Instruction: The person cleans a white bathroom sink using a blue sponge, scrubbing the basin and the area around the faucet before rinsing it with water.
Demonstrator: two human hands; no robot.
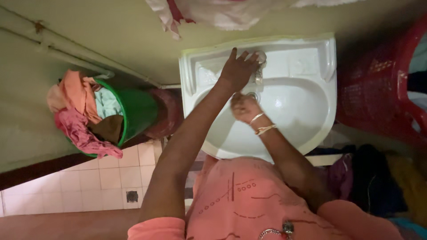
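I look down at a white wash basin fixed to a pale wall. My left hand rests on top of the metal tap at the back of the basin, fingers spread over it. My right hand, with bangles at the wrist, is cupped inside the bowl just under the tap spout, fingers curled; I cannot tell whether it holds anything. My pink shirt fills the bottom of the view.
A green bucket stuffed with pink, orange and pale clothes stands left of the basin. A red plastic basket is at the right, dark clothes below it. Cloth hangs above the basin. The floor has pale tiles.
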